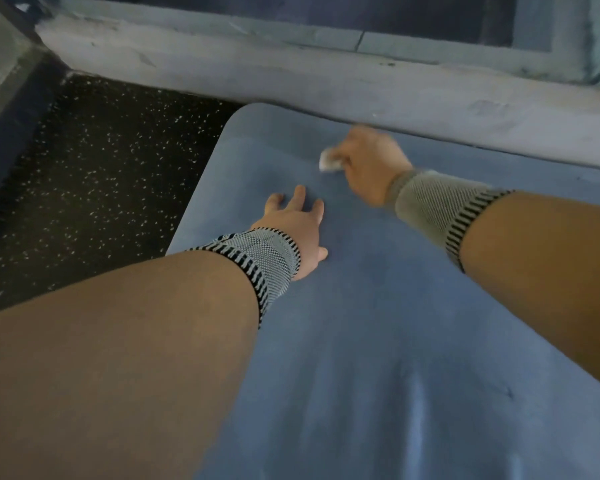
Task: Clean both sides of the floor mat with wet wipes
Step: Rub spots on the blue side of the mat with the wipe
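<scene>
step: top side of mat being wiped near far edge | right hand – clenched on wipe | left hand – flat, fingers spread, mat pinned | next: remaining area covered, flip needed

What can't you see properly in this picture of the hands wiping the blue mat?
- Head view: the wet wipe is motion-blurred and mostly covered by the right hand, so its shape is unclear.
- The right hand's fingertips are hidden behind the hand itself.
- The floor mat runs off the bottom and right edges and under the left arm.
- The mat's underside faces down, unseen.
- The left hand hides the mat beneath it.
</scene>
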The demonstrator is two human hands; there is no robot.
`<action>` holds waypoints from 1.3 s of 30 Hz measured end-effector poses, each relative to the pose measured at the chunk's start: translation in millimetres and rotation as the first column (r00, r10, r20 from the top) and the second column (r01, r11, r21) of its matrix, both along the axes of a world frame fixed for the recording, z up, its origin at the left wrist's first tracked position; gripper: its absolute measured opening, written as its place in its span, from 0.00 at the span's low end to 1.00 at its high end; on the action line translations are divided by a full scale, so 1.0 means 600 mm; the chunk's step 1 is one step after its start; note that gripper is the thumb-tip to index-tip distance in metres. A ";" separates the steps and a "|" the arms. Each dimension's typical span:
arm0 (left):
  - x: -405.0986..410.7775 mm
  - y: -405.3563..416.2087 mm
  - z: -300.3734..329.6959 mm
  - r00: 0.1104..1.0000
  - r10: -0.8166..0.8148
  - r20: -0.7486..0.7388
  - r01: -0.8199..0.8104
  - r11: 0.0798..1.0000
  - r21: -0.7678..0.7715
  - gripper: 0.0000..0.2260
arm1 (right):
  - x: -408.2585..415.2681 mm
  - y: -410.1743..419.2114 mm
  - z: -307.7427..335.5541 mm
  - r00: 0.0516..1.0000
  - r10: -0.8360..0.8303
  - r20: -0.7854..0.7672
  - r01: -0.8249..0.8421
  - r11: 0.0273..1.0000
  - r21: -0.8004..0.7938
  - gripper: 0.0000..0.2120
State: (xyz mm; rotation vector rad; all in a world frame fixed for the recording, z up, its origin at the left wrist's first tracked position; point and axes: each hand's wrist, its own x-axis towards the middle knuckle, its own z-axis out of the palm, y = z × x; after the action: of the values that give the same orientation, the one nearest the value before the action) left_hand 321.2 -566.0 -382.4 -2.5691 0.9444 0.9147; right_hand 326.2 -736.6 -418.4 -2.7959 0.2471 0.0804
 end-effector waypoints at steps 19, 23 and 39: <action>-0.006 0.005 -0.002 0.996 -0.037 0.082 0.040 0.999 -0.036 0.35 | -0.121 0.064 -0.010 0.998 0.069 0.010 -0.070 0.997 0.016 0.15; -0.007 0.004 -0.003 0.999 0.032 0.042 -0.030 0.998 -0.047 0.35 | -0.145 -0.015 -0.005 0.894 -0.443 0.068 0.443 0.896 0.017 0.17; -0.013 0.110 0.010 0.986 0.117 0.118 -0.123 0.991 0.049 0.46 | -0.156 0.110 -0.008 0.995 -0.098 0.020 0.099 0.994 -0.053 0.12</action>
State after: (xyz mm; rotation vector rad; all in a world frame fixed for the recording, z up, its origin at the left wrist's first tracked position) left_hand 313.2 -499.9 -376.1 -2.6225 0.7290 0.8016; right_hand 232.8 -670.3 -423.1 -2.8312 0.3881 0.0257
